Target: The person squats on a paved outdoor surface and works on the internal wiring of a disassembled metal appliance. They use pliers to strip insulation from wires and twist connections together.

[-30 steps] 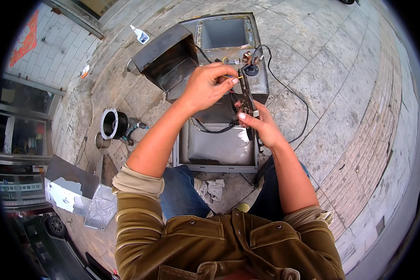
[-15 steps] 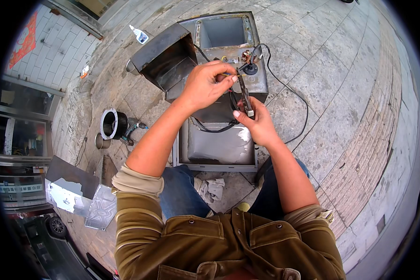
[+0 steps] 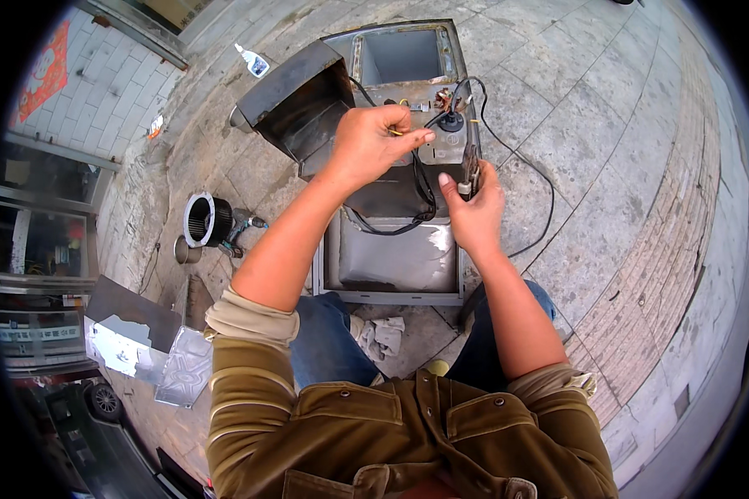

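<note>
My left hand [image 3: 370, 145] is closed on a thin yellow wire [image 3: 397, 132] above the steel appliance. My right hand [image 3: 477, 212] grips a narrow, dark strip-shaped part [image 3: 471, 170], held fairly upright at the appliance's right edge. A loop of black cable [image 3: 425, 193] hangs between my hands. Beyond them lie the appliance's top plate [image 3: 441, 148], with a black round fitting [image 3: 451, 121] and small wired components, and its rectangular opening [image 3: 398, 56]. An open dark metal housing [image 3: 295, 100] tilts at the left. Below my hands is a grey metal pan [image 3: 391, 258].
A fan wheel [image 3: 198, 220], a power drill [image 3: 241, 229] and a metal cylinder [image 3: 187, 248] lie on the left paving, with metal sheets [image 3: 125, 312] lower down. A spray bottle [image 3: 254, 62] is farther back. A rag [image 3: 383, 337] lies between my legs; cable [image 3: 520, 158] loops rightward.
My right hand has moved right with the dark part, opening a gap from my left hand, which has risen slightly. The black cable loop now hangs more visibly between them.
</note>
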`<state>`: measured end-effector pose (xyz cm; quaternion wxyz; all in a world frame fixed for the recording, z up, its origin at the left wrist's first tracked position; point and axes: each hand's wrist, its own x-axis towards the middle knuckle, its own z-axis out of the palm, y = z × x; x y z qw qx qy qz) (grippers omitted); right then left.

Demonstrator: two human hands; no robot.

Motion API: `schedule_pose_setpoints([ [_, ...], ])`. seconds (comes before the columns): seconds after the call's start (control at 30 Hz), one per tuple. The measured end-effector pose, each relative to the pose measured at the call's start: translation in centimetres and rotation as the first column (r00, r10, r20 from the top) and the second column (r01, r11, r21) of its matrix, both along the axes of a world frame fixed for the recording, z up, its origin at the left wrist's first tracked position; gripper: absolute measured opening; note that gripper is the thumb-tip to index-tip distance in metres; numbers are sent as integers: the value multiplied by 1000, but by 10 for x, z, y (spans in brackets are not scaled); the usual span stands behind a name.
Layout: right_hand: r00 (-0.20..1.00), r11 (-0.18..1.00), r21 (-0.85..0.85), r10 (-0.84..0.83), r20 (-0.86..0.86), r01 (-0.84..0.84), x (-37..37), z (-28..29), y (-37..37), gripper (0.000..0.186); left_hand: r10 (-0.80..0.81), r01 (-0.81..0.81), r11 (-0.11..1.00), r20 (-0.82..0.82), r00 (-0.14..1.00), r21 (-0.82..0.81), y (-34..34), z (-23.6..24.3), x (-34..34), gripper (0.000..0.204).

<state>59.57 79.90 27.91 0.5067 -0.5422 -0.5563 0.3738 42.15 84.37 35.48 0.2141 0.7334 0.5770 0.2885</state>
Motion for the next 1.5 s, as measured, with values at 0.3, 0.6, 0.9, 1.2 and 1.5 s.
schedule_pose_setpoints([
  [0.3, 452, 907, -186, 6, -892, -379, 19, -26, 14, 29, -185, 385, 899, -618, 764, 207, 3, 11, -30, 19],
  [0.6, 553, 883, -182, 100, -827, -432, 13, -16, 10, 34, -159, 355, 904, -583, 797, 238, 8, 8, -35, 16],
  [0.9, 574, 731, -179, 334, -748, -659, 8, -13, 4, 46, -149, 187, 977, 301, 942, -100, 7, -12, -5, 15],
  [1.2, 540, 712, -133, 382, -750, -689, 8, -1, 1, 33, -143, 168, 982, 247, 958, -81, 4, -12, 0, 14],
  [1.5, 579, 713, -152, 406, -707, -684, 8, 3, -1, 31, -150, 164, 986, 234, 961, -39, 5, -12, 0, 14],
])
